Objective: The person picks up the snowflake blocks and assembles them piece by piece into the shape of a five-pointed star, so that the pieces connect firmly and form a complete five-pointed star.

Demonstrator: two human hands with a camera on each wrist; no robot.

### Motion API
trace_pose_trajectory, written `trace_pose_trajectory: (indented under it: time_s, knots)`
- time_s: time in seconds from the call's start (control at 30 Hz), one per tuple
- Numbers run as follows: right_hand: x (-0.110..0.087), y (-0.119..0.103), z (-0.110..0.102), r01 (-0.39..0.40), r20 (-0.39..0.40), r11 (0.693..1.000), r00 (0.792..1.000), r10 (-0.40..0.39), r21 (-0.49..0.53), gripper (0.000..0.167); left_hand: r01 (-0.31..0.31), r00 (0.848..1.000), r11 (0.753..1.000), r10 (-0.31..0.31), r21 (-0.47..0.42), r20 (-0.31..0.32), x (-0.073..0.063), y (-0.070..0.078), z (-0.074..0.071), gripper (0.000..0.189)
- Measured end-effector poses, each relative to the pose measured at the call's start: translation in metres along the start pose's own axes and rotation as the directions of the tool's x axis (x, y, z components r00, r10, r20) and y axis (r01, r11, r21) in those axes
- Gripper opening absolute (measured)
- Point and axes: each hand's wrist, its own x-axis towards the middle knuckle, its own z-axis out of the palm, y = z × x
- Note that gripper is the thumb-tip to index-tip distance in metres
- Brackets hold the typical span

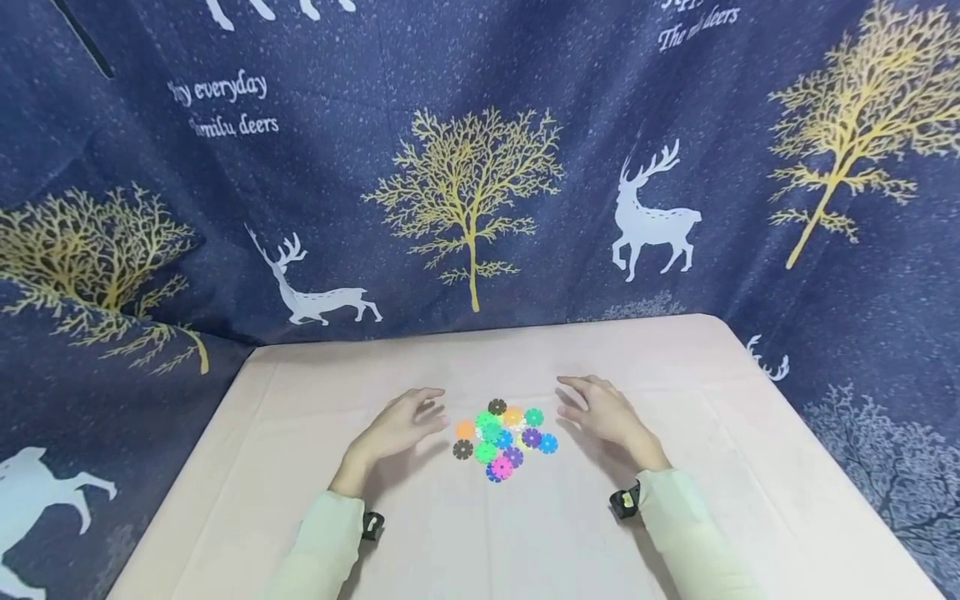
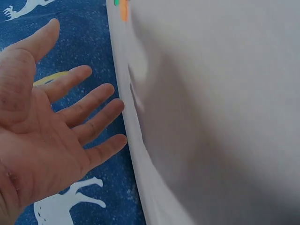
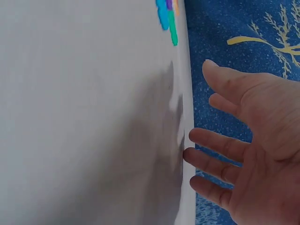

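Observation:
A loose pile of notched plastic discs in several colours lies in the middle of the table, with a pink disc [image 1: 502,467] at its near side and a black disc [image 1: 497,407] at its far side. My left hand [image 1: 401,425] is held just left of the pile, fingers spread and relaxed, holding nothing; the left wrist view shows its bare palm [image 2: 47,136]. To the right of the pile is my right hand [image 1: 603,412], its fingers also loose and nothing in them. An orange disc [image 1: 465,430] lies nearest the left hand, a blue disc [image 1: 549,443] near the right.
The table [image 1: 420,550] is covered with a pale pink cloth. Behind it hangs a dark blue curtain [image 1: 322,183] printed with deer and golden trees. Each wrist wears a black strap with a small device, such as the right strap [image 1: 624,502].

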Motion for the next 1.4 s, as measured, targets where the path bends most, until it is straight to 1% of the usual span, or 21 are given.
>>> trace_pose_trajectory:
  time_s: [0.1,0.27,0.47,0.53,0.63,0.77,0.87,1.0,1.1,1.23,1.4]
  knots:
    - [0.000,-0.004,0.003,-0.008,0.008,0.999,1.000,0.008,0.046,0.059,-0.022,1.000,0.998,0.023,-0.051,0.018,0.004,0.003,0.002,0.056]
    - [-0.001,-0.010,0.008,-0.021,0.027,0.995,0.999,0.019,0.094,0.054,-0.039,0.998,0.995,0.043,-0.088,0.034,0.009,0.009,0.006,0.057]
    - [0.000,-0.014,0.015,-0.030,0.021,0.996,0.999,0.028,0.089,0.044,0.008,0.997,0.991,0.002,-0.137,0.072,0.012,0.014,0.010,0.057]
    - [0.000,-0.015,0.016,-0.038,0.029,0.993,0.999,0.035,0.110,0.041,0.019,0.997,0.990,-0.009,-0.140,0.074,0.014,0.015,0.011,0.055]
    - [-0.001,-0.017,0.018,-0.054,0.068,0.980,0.997,0.042,0.194,0.036,0.021,0.997,0.989,-0.009,-0.143,0.082,0.016,0.014,0.014,0.052]
    - [-0.001,-0.019,0.021,-0.055,0.115,0.945,0.993,0.018,0.322,0.029,0.014,0.994,0.985,0.005,-0.174,0.106,0.018,0.014,0.018,0.048]
    - [0.000,-0.018,0.024,-0.037,0.124,0.931,0.992,-0.009,0.362,0.026,0.033,0.993,0.981,-0.010,-0.189,0.121,0.022,0.015,0.020,0.045]
    - [0.001,-0.020,0.027,-0.019,0.149,0.927,0.988,-0.040,0.375,0.025,0.063,0.992,0.982,-0.042,-0.179,0.120,0.026,0.017,0.022,0.038]
    - [0.002,-0.022,0.028,-0.035,0.177,0.929,0.984,-0.034,0.369,0.023,0.086,0.991,0.982,-0.067,-0.169,0.115,0.029,0.017,0.025,0.032]
    - [0.002,-0.026,0.028,-0.062,0.191,0.941,0.981,-0.003,0.332,0.022,0.123,0.988,0.982,-0.108,-0.142,0.112,0.032,0.015,0.031,0.027]
    - [0.002,-0.028,0.031,-0.025,0.182,0.959,0.983,-0.028,0.283,0.020,0.144,0.985,0.986,-0.135,-0.079,0.105,0.035,0.011,0.036,0.025]
